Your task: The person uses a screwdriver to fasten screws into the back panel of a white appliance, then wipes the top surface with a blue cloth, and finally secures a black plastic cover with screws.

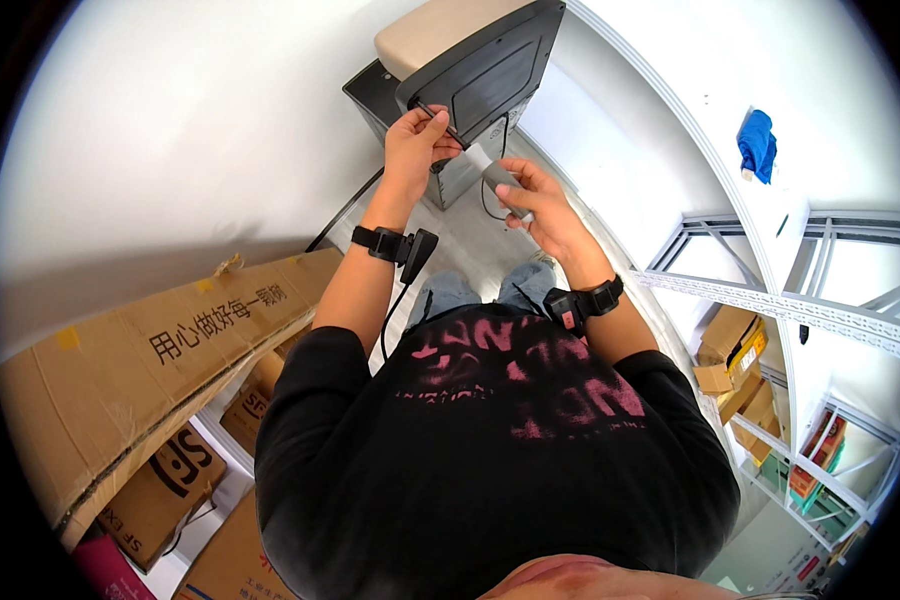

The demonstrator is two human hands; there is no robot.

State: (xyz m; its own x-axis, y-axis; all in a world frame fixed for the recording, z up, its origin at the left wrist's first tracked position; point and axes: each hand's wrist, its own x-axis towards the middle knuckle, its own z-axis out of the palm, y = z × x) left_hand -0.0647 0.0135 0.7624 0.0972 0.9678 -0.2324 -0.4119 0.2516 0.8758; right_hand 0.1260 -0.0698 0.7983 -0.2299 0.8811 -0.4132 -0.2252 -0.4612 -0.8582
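My left hand (pixel 417 150) pinches a thin dark rod (pixel 457 138) whose upper end lies against the black panel. My right hand (pixel 540 205) is closed around a grey handle-like tool (pixel 508 190) with a pale, flat-looking tip. That tip meets or nearly meets the rod's lower end; I cannot tell whether they touch. Just beyond both hands is a tilted seat, its black underside panel (pixel 500 75) facing me and its beige cushion (pixel 440 35) behind. It rests on or against a dark metal case (pixel 370 90) with a perforated side.
A long cardboard box (pixel 120 370) lies to my left, with more cartons (pixel 160 490) under it. On the right, white metal shelving (pixel 800 300) holds open cardboard boxes (pixel 735 345). A blue cloth (pixel 757 145) is at the far right. A dark cable (pixel 485 200) hangs beside the case.
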